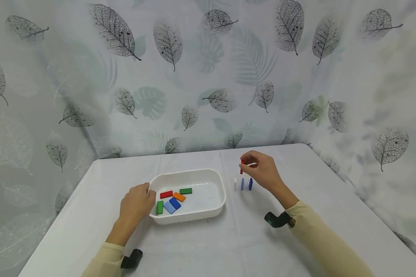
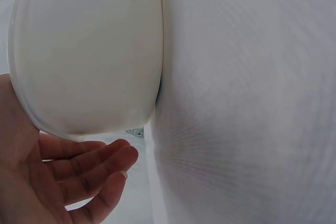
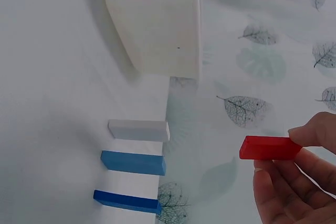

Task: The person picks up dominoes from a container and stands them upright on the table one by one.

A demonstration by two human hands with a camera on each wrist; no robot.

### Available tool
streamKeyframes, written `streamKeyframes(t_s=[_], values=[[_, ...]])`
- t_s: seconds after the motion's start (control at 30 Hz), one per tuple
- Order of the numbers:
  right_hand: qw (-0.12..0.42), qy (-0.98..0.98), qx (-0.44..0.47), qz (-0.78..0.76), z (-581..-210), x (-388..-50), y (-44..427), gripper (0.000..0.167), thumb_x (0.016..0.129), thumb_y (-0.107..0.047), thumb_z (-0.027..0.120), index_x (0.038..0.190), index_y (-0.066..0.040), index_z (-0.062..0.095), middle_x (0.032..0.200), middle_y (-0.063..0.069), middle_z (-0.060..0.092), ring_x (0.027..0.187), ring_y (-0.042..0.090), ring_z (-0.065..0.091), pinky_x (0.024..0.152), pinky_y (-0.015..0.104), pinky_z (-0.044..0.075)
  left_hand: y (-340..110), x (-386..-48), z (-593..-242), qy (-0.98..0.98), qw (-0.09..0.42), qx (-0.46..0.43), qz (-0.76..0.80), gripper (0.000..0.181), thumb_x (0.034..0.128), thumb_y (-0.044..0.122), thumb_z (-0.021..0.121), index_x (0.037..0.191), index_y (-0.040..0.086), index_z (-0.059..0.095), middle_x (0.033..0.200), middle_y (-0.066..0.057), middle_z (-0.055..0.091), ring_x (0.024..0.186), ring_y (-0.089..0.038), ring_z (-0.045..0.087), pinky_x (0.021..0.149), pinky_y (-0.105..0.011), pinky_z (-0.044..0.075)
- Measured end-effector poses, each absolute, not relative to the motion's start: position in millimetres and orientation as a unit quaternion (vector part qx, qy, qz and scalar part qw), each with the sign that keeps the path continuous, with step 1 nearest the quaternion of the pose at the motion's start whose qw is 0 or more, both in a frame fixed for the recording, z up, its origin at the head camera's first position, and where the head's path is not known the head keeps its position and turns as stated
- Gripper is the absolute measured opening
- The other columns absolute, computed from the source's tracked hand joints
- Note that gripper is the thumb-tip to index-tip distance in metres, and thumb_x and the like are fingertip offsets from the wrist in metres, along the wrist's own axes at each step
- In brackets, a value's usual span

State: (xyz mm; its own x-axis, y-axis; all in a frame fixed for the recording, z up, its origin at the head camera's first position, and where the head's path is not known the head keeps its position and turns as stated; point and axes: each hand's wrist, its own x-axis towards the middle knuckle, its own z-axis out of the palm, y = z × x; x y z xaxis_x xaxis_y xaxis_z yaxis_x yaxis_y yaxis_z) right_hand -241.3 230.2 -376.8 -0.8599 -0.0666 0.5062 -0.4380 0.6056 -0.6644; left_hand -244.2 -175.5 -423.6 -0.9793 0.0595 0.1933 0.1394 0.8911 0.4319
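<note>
Seen from the head, a person's right hand (image 1: 261, 169) pinches a red block (image 1: 241, 170) upright near standing white (image 1: 235, 184), light-blue (image 1: 242, 184) and dark-blue (image 1: 250, 184) blocks, as the left hand (image 1: 136, 202) grips the end of a white plastic tray (image 1: 197, 216) containing six blocks (image 1: 175, 203): two green, one each red, orange, dark blue and light blue. At the left wrist, loosely bent fingers (image 2: 86, 174) show outside the tray; its wall hides the thumb's tip and the contents. At the right wrist, thumb and fingertips hold the red block; the frame cuts off hand and tray.
</note>
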Motion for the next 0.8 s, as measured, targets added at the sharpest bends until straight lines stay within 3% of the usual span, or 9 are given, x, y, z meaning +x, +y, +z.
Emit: streamKeyframes(t_s=[0.3,0.57,0.8], values=[[0.217,-0.871,0.119,0.424,-381,-240,249,0.019,0.091,-0.004,0.078,0.109,-0.001,0.072,0.098,0.007,0.074,0.094,0.025,0.072,0.083,0.042,0.06,-175,-244,-421,-0.97,0.089,-0.05,-0.222,0.038,0.0986,0.018,0.056,0.122,-0.01,0.066,0.103,-0.024,0.071,0.071,-0.029,0.063,0.062,-0.044,0.06],[0.204,-0.876,0.101,0.425,-385,-239,264,0.019,0.092,-0.005,0.077,0.11,-0.002,0.072,0.099,0.007,0.074,0.096,0.024,0.072,0.085,0.042,0.059,-175,-245,-423,-0.97,0.08,-0.046,-0.226,0.037,0.0986,0.019,0.056,0.121,-0.009,0.066,0.099,-0.021,0.071,0.068,-0.026,0.061,0.057,-0.038,0.058],[0.197,-0.879,0.088,0.424,-393,-236,275,0.019,0.092,-0.005,0.077,0.109,-0.001,0.072,0.099,0.008,0.074,0.095,0.024,0.072,0.084,0.038,0.059,-175,-245,-424,-0.97,0.081,-0.046,-0.223,0.038,0.0985,0.019,0.056,0.122,-0.009,0.066,0.103,-0.023,0.071,0.071,-0.028,0.062,0.061,-0.042,0.059]])
